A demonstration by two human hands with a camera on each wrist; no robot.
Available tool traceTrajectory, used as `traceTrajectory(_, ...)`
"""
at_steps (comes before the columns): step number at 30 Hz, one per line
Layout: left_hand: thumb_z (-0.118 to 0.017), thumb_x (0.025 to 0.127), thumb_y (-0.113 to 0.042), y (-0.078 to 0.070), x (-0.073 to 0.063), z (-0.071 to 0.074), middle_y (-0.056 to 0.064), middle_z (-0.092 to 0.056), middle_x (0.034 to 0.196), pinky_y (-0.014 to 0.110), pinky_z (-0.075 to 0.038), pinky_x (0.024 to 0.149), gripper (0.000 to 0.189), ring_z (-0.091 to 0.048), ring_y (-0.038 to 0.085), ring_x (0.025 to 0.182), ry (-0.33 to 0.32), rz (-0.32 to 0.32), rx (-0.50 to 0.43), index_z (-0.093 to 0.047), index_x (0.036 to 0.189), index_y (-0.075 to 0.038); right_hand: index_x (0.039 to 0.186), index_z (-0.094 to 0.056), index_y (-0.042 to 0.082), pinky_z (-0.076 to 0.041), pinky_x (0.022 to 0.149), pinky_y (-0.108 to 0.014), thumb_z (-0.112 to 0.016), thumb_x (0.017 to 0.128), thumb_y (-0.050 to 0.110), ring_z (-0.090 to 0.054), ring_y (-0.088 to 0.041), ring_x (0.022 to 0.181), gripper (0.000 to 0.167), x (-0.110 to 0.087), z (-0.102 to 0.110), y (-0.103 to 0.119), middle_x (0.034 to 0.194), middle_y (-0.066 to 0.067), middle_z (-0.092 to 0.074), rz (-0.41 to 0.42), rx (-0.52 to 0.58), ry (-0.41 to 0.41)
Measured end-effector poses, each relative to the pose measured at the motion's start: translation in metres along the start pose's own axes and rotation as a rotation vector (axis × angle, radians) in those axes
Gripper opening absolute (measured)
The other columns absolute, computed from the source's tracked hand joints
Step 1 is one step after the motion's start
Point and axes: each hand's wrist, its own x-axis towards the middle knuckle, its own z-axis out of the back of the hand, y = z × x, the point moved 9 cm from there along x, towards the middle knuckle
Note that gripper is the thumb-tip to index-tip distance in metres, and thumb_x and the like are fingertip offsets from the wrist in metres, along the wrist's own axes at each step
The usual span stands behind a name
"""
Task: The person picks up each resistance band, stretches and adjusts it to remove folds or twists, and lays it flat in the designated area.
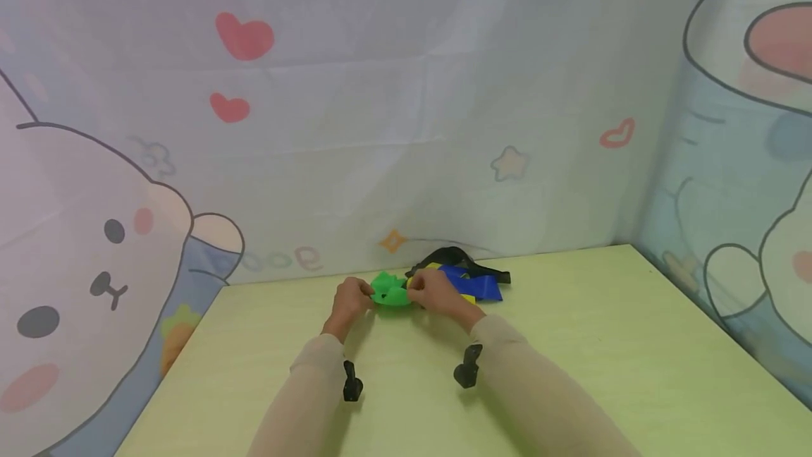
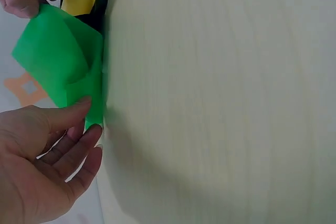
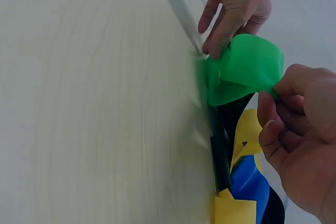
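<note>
A thin, flexible green resistance band (image 1: 390,290) is stretched between both hands, close over the tabletop. At its left end, my left hand (image 1: 350,302) pinches the edge between thumb and fingers. The thumb lies on the green surface in the left wrist view, where the band (image 2: 55,56) looks wide, smooth and folded. My right hand (image 1: 439,293) pinches the opposite end; its fingertips gather the green corner in the right wrist view. Just beyond the right hand lie a blue band (image 1: 485,288), a yellow band (image 3: 235,211) and a black band (image 1: 497,276), loosely heaped together.
The pale wood-grain table (image 1: 558,344) runs back to a printed fabric backdrop (image 1: 355,125) with hearts and cartoon animals. The heap of bands sits at the table's back edge, near that fabric. Each wrist carries a small black camera mount (image 1: 468,367).
</note>
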Motion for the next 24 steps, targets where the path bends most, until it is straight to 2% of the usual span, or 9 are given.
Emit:
traceTrajectory(4, -0.078, 0.08, 0.004, -0.004, -0.001, -0.002, 0.017, -0.07, 0.093, 0.04, -0.055, 0.073, 0.028, -0.065, 0.029, 0.084, 0.017, -0.042, -0.005, -0.068, 0.107, 0.004, 0.097, -0.07, 0.001, -0.054, 0.069, -0.029, -0.066, 0.087, 0.005, -0.063, -0.016, 0.079, 0.011, 0.001, 0.003, -0.003, 0.087, -0.004, -0.069, -0.028, 0.073, -0.01)
traceTrajectory(6, -0.073, 0.082, 0.006, -0.005, 0.0, -0.005, 0.02, -0.069, 0.097, 0.041, -0.054, 0.073, 0.037, -0.064, 0.03, 0.085, 0.044, -0.059, 0.006, -0.066, 0.118, 0.004, 0.104, -0.072, -0.001, -0.054, 0.069, -0.028, -0.067, 0.087, 0.006, -0.065, -0.016, 0.081, 0.018, 0.0, 0.003, -0.001, 0.09, -0.006, -0.071, -0.018, 0.084, 0.0)
traceTrajectory(8, -0.066, 0.082, 0.009, -0.006, 0.0, -0.009, 0.023, -0.068, 0.109, 0.039, -0.051, 0.076, 0.045, -0.062, 0.03, 0.091, 0.08, -0.076, 0.032, -0.064, 0.127, 0.001, 0.106, -0.075, -0.001, -0.054, 0.068, -0.028, -0.069, 0.085, 0.007, -0.066, -0.016, 0.08, 0.023, -0.001, 0.002, 0.0, 0.092, -0.008, -0.074, -0.007, 0.097, 0.021)
traceTrajectory(10, -0.058, 0.079, 0.011, -0.005, 0.001, -0.013, 0.026, -0.064, 0.121, 0.038, -0.047, 0.078, 0.052, -0.057, 0.03, 0.097, 0.111, -0.095, 0.057, -0.064, 0.13, 0.0, 0.105, -0.077, 0.001, -0.054, 0.066, -0.027, -0.069, 0.084, 0.007, -0.066, -0.015, 0.078, 0.024, -0.003, 0.0, 0.0, 0.093, -0.007, -0.075, -0.001, 0.102, 0.047)
traceTrajectory(13, -0.053, 0.076, 0.01, -0.005, 0.0, -0.016, 0.026, -0.058, 0.134, 0.035, -0.044, 0.077, 0.053, -0.053, 0.031, 0.1, 0.142, -0.101, 0.074, -0.069, 0.125, -0.001, 0.099, -0.081, 0.006, -0.053, 0.064, -0.026, -0.07, 0.082, 0.007, -0.063, -0.011, 0.075, 0.02, -0.007, -0.004, -0.003, 0.091, -0.002, -0.075, 0.006, 0.1, 0.092)
traceTrajectory(16, -0.05, 0.078, 0.008, -0.006, -0.004, -0.014, 0.025, -0.059, 0.133, 0.033, -0.043, 0.073, 0.047, -0.053, 0.031, 0.097, 0.139, -0.097, 0.087, -0.072, 0.119, 0.0, 0.094, -0.082, 0.009, -0.053, 0.067, -0.025, -0.069, 0.083, 0.006, -0.062, -0.009, 0.078, 0.017, -0.01, -0.009, -0.003, 0.089, 0.002, -0.074, 0.052, 0.053, 0.154)
traceTrajectory(19, -0.048, 0.08, 0.007, -0.006, -0.005, -0.012, 0.026, -0.06, 0.132, 0.033, -0.042, 0.07, 0.044, -0.051, 0.027, 0.085, 0.13, -0.096, 0.092, -0.074, 0.116, 0.0, 0.093, -0.082, 0.012, -0.05, 0.068, -0.023, -0.069, 0.084, 0.007, -0.058, -0.008, 0.079, 0.016, -0.014, -0.015, -0.003, 0.088, 0.004, -0.073, 0.075, 0.026, 0.235)
traceTrajectory(21, -0.047, 0.083, 0.007, -0.003, -0.003, -0.014, 0.027, -0.059, 0.132, 0.033, -0.041, 0.069, 0.044, -0.048, 0.023, 0.076, 0.132, -0.077, 0.067, -0.074, 0.116, 0.0, 0.094, -0.082, 0.014, -0.048, 0.062, -0.022, -0.07, 0.086, 0.008, -0.055, -0.007, 0.071, 0.016, -0.019, -0.021, -0.006, 0.084, 0.005, -0.072, 0.053, 0.046, 0.298)
traceTrajectory(24, -0.043, 0.085, 0.01, 0.006, 0.001, -0.019, 0.03, -0.06, 0.128, 0.029, -0.05, 0.065, 0.046, -0.051, 0.018, 0.064, 0.154, 0.006, -0.054, -0.072, 0.119, 0.0, 0.096, -0.081, 0.014, -0.046, 0.052, -0.022, -0.07, 0.087, 0.009, -0.055, -0.01, 0.056, 0.016, -0.026, -0.03, -0.011, 0.079, 0.001, -0.073, -0.018, 0.135, 0.393)
